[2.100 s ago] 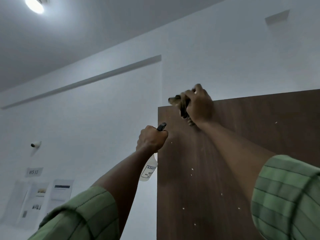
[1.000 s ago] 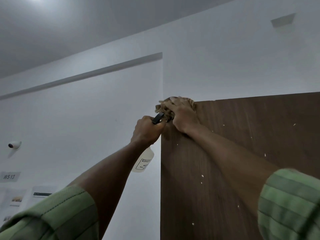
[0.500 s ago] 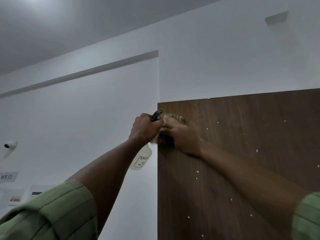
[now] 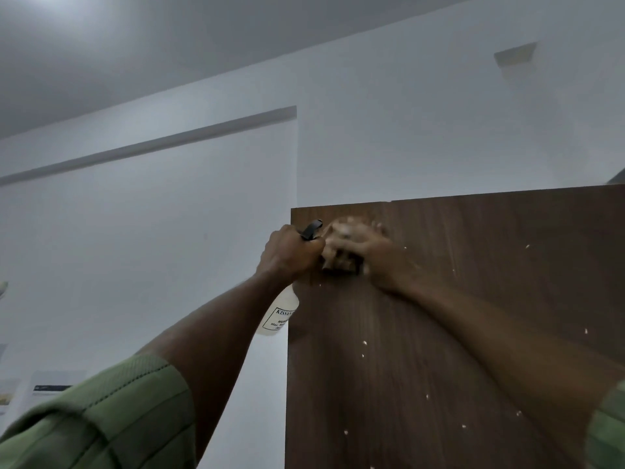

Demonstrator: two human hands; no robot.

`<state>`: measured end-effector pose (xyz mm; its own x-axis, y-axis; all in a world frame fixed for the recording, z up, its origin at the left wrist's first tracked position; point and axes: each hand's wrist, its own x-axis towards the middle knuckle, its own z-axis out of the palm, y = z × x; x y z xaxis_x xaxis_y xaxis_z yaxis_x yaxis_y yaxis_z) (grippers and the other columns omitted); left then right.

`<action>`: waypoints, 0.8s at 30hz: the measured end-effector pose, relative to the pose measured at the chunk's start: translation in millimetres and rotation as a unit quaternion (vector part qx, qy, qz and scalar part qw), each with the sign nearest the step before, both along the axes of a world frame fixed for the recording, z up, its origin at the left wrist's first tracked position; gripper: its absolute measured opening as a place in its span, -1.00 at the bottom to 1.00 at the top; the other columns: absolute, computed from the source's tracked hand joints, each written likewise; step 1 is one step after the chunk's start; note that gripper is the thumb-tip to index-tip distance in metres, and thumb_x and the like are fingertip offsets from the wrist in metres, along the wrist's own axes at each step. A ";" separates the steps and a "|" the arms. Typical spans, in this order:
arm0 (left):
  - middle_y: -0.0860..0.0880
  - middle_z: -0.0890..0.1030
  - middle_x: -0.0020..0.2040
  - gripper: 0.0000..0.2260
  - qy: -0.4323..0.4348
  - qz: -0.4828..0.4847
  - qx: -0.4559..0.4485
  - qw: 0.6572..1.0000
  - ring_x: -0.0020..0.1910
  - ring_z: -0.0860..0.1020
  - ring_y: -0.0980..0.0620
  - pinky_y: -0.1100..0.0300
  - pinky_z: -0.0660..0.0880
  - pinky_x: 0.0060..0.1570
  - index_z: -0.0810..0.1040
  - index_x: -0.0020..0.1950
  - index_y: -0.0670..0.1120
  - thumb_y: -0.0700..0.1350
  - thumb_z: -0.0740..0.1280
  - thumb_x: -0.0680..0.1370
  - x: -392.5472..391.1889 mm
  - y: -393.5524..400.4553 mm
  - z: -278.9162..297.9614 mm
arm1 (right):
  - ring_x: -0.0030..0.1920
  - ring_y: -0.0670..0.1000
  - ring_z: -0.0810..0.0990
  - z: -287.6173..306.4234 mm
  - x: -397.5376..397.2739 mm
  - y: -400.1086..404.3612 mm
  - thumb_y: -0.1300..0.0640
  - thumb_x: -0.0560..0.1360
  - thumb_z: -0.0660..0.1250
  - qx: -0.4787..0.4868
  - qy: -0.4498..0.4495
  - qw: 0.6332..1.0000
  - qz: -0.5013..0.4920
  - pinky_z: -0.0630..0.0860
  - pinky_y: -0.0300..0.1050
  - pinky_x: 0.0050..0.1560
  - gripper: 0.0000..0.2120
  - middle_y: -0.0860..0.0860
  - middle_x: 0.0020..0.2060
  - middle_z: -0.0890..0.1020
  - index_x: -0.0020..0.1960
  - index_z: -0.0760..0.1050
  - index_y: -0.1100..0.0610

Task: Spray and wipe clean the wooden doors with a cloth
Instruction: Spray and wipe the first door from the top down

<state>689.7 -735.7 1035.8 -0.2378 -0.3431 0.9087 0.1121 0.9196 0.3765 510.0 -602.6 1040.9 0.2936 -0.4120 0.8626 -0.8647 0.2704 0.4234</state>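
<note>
A dark brown wooden door (image 4: 456,333) with small pale specks fills the right half of the head view. My right hand (image 4: 375,258) grips a bunched tan cloth (image 4: 341,257) and presses it against the door just under its top left corner; the hand is blurred. My left hand (image 4: 291,255) holds a white spray bottle (image 4: 279,316) by its black trigger head (image 4: 311,229), right beside the door's left edge and touching my right hand. The bottle hangs below my fist, partly hidden by the door's edge.
A white wall (image 4: 152,248) with a grey ledge (image 4: 152,145) stands to the left of the door. Posters (image 4: 50,389) hang low on that wall. A small vent (image 4: 514,55) sits high on the wall above the door.
My right hand with the cloth has slid from the door's top edge down to just below the top left corner. The left hand with the bottle has stayed beside the door's edge.
</note>
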 end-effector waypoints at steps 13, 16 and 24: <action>-0.07 0.61 -0.31 -0.67 -0.035 0.005 -0.033 0.999 -0.38 0.49 -0.08 0.13 0.39 -0.33 0.55 -0.31 -0.12 0.06 0.39 0.55 -24.6 29.4 8.0 | 0.66 -0.01 0.01 19.4 -13.8 50.0 0.43 0.56 0.18 -0.071 -0.050 0.995 -0.044 0.04 -0.05 0.57 -0.27 -0.08 0.66 0.16 0.60 0.31 -0.15; -0.10 0.65 -0.24 -0.67 -0.042 -0.006 -0.033 0.999 -0.36 0.52 -0.08 0.07 0.47 -0.30 0.60 -0.23 -0.13 0.14 0.36 0.47 -30.8 38.7 11.5 | 0.67 0.10 0.00 30.5 -2.9 43.1 0.45 0.56 0.14 -0.152 -0.132 0.979 -0.039 0.06 0.09 0.63 -0.28 -0.01 0.66 0.16 0.63 0.27 -0.06; -0.09 0.65 -0.24 -0.66 -0.057 0.003 -0.036 0.998 -0.34 0.55 -0.06 0.14 0.40 -0.35 0.61 -0.22 -0.14 0.14 0.37 0.48 -54.1 63.3 21.1 | 0.67 0.03 0.02 -7.8 -37.8 70.9 0.41 0.57 0.14 -0.038 -0.011 0.998 -0.040 0.04 -0.07 0.58 -0.28 -0.09 0.67 0.13 0.60 0.31 -0.17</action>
<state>635.6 -672.5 1056.9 -0.3389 -0.2794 0.8984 0.0663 0.9454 0.3190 472.2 -531.7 1033.1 0.2433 -0.3671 0.8978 -0.8478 0.3691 0.3807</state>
